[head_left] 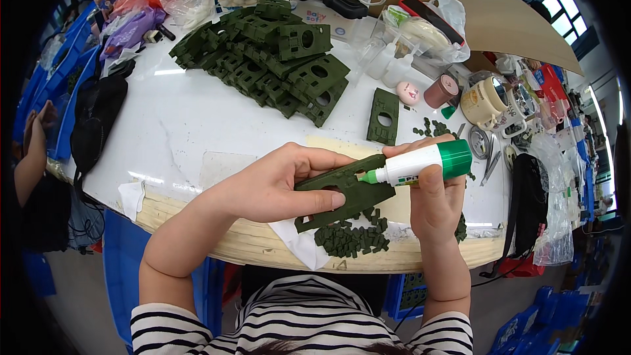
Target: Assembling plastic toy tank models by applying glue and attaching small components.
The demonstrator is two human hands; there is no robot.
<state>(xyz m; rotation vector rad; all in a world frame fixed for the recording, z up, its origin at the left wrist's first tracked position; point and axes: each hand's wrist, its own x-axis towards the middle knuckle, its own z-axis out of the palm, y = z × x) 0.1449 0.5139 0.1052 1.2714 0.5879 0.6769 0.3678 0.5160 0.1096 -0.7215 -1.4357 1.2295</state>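
Observation:
My left hand [273, 187] is closed around one end of a dark green plastic model tank hull [361, 196], its thumb lying on the upper face. In my right hand [435, 205] is a white glue bottle [415, 163] with a green base, gripped between thumb and fingers. Its green nozzle touches or nearly touches the hull's face. Just below the hull, many tiny dark green pieces [351, 240] lie heaped on the table's front edge. Beyond my right hand rests another hull [383, 117] with a round hole, lying flat.
A large pile of similar hulls [276, 59] covers the far middle of the white table [158, 118]. Cups [483, 102], an egg-shaped pink item [407, 93] and metal tools [490, 158] crowd the right. A black face mask [98, 108] lies left; another person's hand [43, 118] shows beyond.

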